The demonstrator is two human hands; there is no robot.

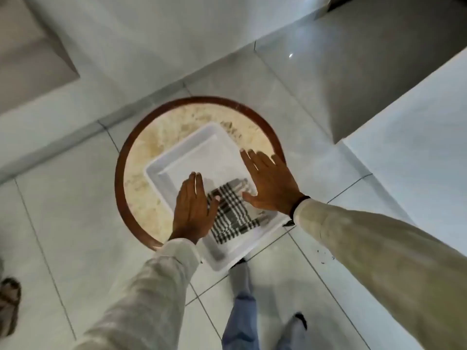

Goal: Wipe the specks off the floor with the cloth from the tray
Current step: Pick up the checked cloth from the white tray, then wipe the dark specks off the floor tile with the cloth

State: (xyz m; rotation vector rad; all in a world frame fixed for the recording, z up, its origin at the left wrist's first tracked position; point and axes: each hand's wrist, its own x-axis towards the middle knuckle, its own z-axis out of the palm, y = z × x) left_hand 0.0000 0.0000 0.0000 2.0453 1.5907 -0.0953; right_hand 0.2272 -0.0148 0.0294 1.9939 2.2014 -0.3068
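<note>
The folded black-and-white checked cloth (231,213) lies flat in the near half of a white rectangular plastic tray (177,157), whose far half is bare. The left hand (193,205) hovers flat with fingers straight and together, its thumb over the cloth's left edge; it grips nothing. The right hand (269,184) is spread wide over the tray's right rim, thumb at the cloth's far right corner, also holding nothing. Whether either palm actually presses down cannot be told.

The tray sits askew on a round desk (141,152) with a pale mottled top and dark wooden rim, and its near corner juts past the desk's edge. Around the desk the glossy grey tiled floor (328,137) lies open on the left and near sides. A few dark specks (324,256) dot the tiles under the right sleeve. White block-like furniture (404,137) closes in on the right.
</note>
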